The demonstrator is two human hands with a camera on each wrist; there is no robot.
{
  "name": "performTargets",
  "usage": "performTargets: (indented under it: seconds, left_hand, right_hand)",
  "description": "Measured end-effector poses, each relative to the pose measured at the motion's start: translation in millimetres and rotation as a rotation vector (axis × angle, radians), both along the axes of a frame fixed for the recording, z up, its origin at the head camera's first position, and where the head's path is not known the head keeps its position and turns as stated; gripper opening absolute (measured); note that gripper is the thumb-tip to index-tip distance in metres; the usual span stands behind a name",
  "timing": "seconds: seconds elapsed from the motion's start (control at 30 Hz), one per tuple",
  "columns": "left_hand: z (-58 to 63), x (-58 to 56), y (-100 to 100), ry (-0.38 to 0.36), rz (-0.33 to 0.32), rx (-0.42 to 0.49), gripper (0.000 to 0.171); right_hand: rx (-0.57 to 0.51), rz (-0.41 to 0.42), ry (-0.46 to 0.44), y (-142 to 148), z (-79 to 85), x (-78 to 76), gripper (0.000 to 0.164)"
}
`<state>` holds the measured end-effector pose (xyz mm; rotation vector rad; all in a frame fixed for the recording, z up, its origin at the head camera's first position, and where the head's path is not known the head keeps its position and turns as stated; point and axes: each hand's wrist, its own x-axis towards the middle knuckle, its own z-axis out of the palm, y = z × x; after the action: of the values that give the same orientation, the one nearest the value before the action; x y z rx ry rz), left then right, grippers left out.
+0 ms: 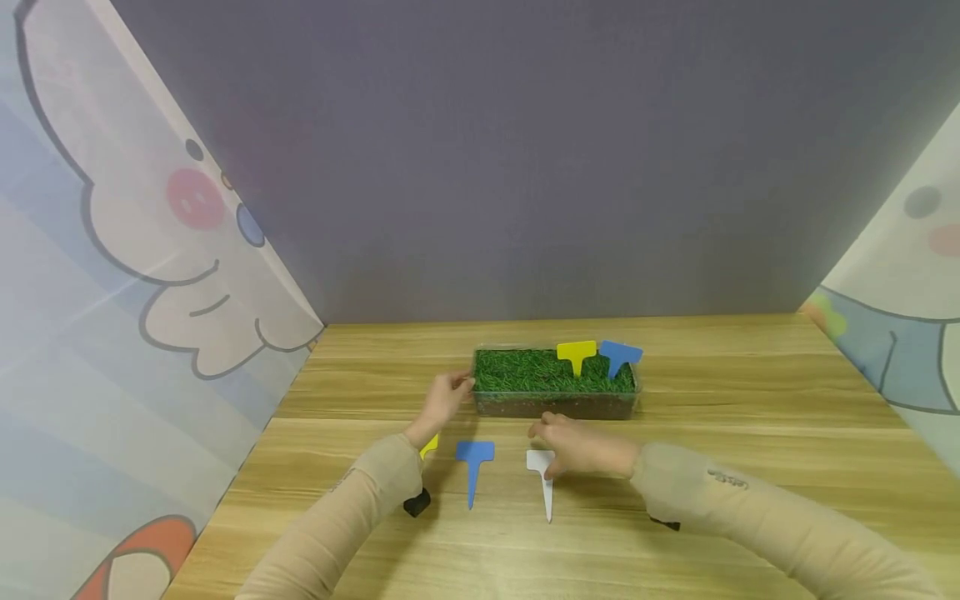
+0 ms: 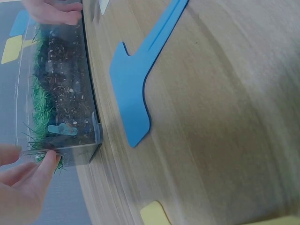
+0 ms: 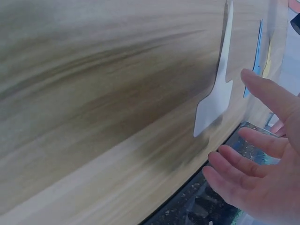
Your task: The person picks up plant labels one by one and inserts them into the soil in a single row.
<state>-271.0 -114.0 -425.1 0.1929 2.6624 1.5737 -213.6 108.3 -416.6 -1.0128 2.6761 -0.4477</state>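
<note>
A clear box of soil topped with green grass (image 1: 517, 371) stands on the table. Extended fingers of my left hand (image 1: 442, 398) touch its left end. In the left wrist view, fingertips (image 2: 49, 157) rest at the corner of the box. A yellow T-shaped plant label (image 1: 576, 353) and a blue one (image 1: 620, 356) stand upright in the grass's right part. My right hand (image 1: 588, 446) hovers over a white plant label (image 1: 544, 483), its fingers spread and holding nothing in the right wrist view. A blue label (image 1: 476, 467) lies to the left of the white one.
Another yellow label (image 1: 429, 447) lies partly hidden behind the left forearm. A dark wall (image 1: 480, 167) rises behind the wooden table (image 1: 375, 358). Cartoon-printed sheets (image 1: 97, 275) hang at both sides. A small black object (image 1: 417, 502) shows by the left sleeve.
</note>
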Motion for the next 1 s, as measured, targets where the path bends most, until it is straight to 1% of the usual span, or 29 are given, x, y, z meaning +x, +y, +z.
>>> performTargets:
  seconds: [0.17,0.33,0.47,0.6,0.73,0.83,0.93,1.0]
  left_hand:
    - [1.2,1.2,0,0.000,-0.006,0.013,0.036]
    - [1.1,0.9,0,0.006,-0.005,0.015,0.036]
    - [0.7,0.2,0,0.008,-0.004,0.015,0.035]
    - [-0.4,-0.6,1,0.011,-0.001,0.012,0.035]
    - [-0.3,-0.1,1,0.010,0.002,0.006,0.035]
    - [-1.0,-0.4,0,0.008,0.005,0.014,0.035]
    - [-1.4,-0.6,0,0.001,0.005,0.018,0.035]
    - [-1.5,-0.8,0,-0.004,0.007,0.017,0.035]
  right_hand:
    - [0.015,-0.006,0.008,-1,-4.1,0.5,0.061]
    - [0.028,-0.007,0.024,-2,-9.4,0.6,0.060]
    - [0.036,-0.021,0.015,-4,-12.5,-0.5,0.060]
    - [0.038,-0.052,-0.014,-7,-13.0,0.4,0.055]
    - [0.044,-0.095,-0.064,-12,-10.1,1.8,0.048]
    - [0.069,-0.108,-0.082,-16,-9.9,0.4,0.046]
    - [0.110,-0.104,-0.074,-18,-10.8,-2.2,0.047]
    - [0.106,-0.112,-0.087,-19,-11.2,-3.0,0.048]
